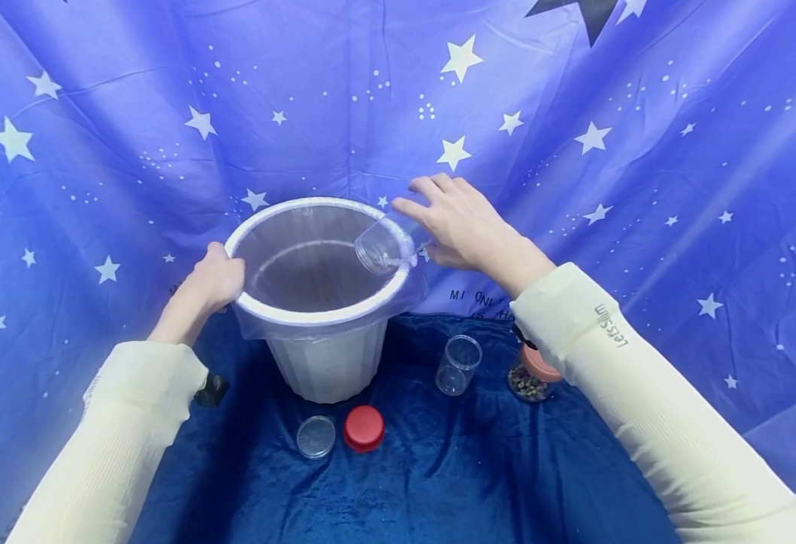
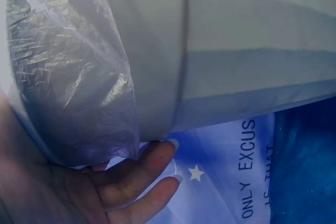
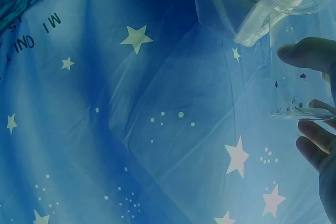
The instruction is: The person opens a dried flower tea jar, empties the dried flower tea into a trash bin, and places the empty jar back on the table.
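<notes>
A white trash can with a clear plastic liner folded over its rim stands upright in the head view. My left hand grips the rim at its left side, fingers curled under the lip. My right hand holds a clear plastic jar tilted, its mouth over the can's right inner edge. A few small dark bits cling near the base of that jar in the right wrist view. The thumb presses on the jar's side.
On the dark blue cloth lie a clear round lid and a red lid. A second clear jar stands right of the can. Beyond it, partly behind the right sleeve, is an orange-lidded jar of small dried pieces. A starry curtain hangs behind.
</notes>
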Demonstrator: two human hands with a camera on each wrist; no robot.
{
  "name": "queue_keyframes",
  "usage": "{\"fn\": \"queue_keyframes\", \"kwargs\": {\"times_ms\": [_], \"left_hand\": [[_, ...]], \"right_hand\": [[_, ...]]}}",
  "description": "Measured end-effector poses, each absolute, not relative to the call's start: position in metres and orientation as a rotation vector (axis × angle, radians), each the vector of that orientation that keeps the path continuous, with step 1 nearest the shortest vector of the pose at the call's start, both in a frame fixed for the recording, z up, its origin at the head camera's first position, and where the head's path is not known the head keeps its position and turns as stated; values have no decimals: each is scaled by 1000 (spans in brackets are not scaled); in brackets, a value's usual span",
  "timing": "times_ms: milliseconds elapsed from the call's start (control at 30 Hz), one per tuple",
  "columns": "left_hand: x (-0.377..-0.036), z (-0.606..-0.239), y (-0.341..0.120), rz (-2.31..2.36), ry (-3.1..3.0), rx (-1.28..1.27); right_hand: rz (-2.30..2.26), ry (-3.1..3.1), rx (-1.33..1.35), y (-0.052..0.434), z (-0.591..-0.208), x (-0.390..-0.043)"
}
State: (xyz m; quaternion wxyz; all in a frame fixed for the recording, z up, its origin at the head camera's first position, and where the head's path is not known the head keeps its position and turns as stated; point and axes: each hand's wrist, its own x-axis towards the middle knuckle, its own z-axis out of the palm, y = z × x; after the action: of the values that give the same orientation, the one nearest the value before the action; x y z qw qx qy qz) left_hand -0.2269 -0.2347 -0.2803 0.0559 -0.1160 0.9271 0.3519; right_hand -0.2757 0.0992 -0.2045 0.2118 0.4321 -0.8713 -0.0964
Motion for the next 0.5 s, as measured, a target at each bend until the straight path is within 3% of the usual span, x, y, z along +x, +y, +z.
{"fn": "queue_keyframes", "kwargs": {"times_ms": [500], "left_hand": [[-228,-282,-235,1069,2821,-342]], "right_hand": [[-380,-2171,1395,78,-225,-271]]}}
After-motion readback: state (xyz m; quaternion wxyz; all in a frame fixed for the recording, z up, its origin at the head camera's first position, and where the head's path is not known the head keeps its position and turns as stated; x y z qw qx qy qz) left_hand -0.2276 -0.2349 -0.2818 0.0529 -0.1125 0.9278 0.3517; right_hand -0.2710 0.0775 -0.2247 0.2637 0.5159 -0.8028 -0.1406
